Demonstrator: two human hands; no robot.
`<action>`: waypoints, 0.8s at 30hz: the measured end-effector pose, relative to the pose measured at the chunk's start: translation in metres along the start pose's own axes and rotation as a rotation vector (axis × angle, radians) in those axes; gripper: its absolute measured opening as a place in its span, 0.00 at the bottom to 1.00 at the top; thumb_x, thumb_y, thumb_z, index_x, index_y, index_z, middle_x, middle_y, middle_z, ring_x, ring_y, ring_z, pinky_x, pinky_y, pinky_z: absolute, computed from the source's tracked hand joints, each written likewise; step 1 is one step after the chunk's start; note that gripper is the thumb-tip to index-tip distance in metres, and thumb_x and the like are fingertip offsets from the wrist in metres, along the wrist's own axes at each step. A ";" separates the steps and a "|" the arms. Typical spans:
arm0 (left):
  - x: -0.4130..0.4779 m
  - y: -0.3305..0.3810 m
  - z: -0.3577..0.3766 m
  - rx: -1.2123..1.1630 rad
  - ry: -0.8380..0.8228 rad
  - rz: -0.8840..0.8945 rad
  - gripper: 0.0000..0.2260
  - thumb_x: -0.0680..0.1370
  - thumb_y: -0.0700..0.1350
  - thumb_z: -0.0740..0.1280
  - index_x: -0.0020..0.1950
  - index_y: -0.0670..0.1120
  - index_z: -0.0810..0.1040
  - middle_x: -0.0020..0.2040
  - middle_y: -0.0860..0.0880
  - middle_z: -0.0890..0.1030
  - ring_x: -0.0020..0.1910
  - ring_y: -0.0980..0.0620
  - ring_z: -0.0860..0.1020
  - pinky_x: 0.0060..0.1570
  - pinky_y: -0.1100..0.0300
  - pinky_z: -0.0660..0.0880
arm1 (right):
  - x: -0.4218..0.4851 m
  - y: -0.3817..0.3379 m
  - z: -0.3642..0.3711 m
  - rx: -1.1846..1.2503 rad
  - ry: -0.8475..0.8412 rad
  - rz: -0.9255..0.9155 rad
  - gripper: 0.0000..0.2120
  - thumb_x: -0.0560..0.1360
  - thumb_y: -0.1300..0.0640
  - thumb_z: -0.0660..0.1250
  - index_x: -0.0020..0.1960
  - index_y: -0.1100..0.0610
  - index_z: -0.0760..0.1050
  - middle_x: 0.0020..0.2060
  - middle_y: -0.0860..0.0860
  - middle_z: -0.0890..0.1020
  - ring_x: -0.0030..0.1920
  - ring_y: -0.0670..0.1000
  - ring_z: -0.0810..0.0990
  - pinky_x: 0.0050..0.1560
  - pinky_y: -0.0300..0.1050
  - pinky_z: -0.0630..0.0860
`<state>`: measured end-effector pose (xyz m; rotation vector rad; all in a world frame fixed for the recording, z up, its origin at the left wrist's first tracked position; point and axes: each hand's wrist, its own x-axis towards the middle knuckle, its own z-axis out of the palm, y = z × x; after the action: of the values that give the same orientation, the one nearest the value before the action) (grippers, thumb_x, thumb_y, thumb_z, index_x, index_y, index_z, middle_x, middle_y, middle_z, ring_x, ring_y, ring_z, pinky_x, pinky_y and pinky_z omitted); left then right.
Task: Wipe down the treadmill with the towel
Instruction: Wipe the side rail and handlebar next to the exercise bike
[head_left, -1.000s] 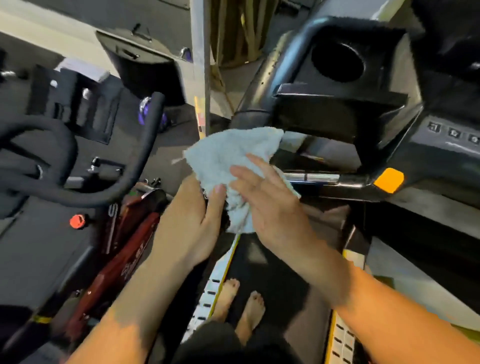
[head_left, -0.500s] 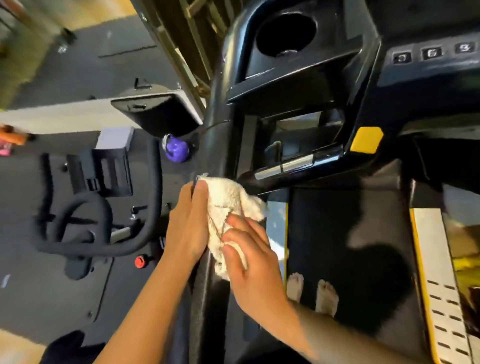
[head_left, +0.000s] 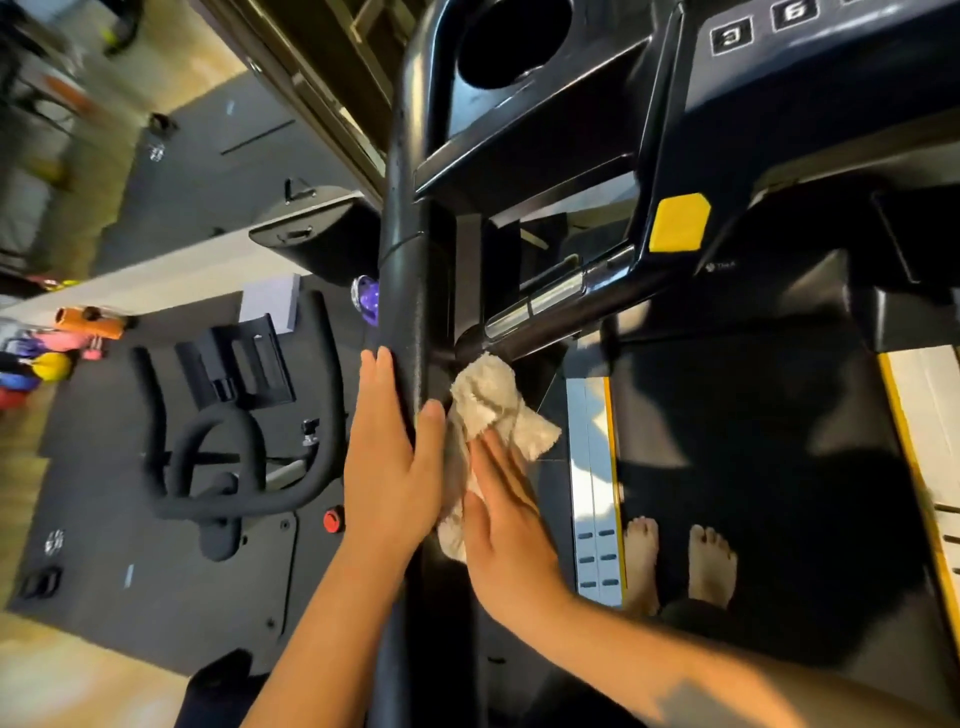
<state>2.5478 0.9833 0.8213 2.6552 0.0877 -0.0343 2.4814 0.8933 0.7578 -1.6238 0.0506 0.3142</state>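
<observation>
The black treadmill fills the right side, with its console (head_left: 779, 104), a yellow button (head_left: 680, 223) and the dark belt (head_left: 753, 441). A black handrail (head_left: 410, 291) runs down the middle of the view. A crumpled beige towel (head_left: 488, 400) lies against the right side of this rail. My left hand (head_left: 389, 457) rests on the rail, fingers straight along its left side and thumb beside the towel. My right hand (head_left: 498, 519) presses flat on the towel with straight fingers. The towel's lower part is hidden between the two hands.
My bare feet (head_left: 675, 561) stand on the belt beside a silver side strip (head_left: 592, 467). An exercise bike (head_left: 223, 441) with a red knob (head_left: 333, 521) stands close on the left on dark mats. A cup holder (head_left: 509, 47) sits at the top.
Both hands and the towel have moved from the front grip bar onto the handrail. My right hand has flattened over the towel. The view has swung to the left and closer.
</observation>
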 end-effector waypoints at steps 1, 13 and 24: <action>-0.010 -0.001 0.001 0.051 -0.038 0.077 0.32 0.82 0.58 0.52 0.82 0.48 0.46 0.82 0.53 0.47 0.79 0.57 0.45 0.77 0.59 0.46 | -0.009 0.004 0.000 -0.030 -0.050 0.003 0.27 0.83 0.55 0.51 0.72 0.35 0.40 0.74 0.31 0.44 0.75 0.34 0.41 0.74 0.34 0.45; -0.019 -0.006 -0.001 0.151 -0.114 0.282 0.37 0.81 0.66 0.45 0.81 0.42 0.45 0.81 0.48 0.43 0.80 0.51 0.42 0.78 0.49 0.43 | -0.009 -0.015 0.006 -0.073 0.116 -0.133 0.25 0.79 0.57 0.59 0.75 0.51 0.63 0.72 0.43 0.63 0.74 0.47 0.59 0.74 0.46 0.61; -0.018 -0.015 -0.002 -0.082 -0.056 0.258 0.29 0.83 0.59 0.47 0.81 0.46 0.51 0.81 0.53 0.49 0.80 0.55 0.48 0.78 0.48 0.48 | 0.078 -0.092 -0.105 -1.219 0.202 -0.639 0.22 0.74 0.59 0.56 0.67 0.57 0.72 0.66 0.54 0.75 0.67 0.60 0.67 0.63 0.55 0.63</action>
<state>2.5287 0.9959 0.8166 2.5606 -0.2663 -0.0202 2.5946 0.8097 0.8339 -2.7376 -0.6044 -0.4203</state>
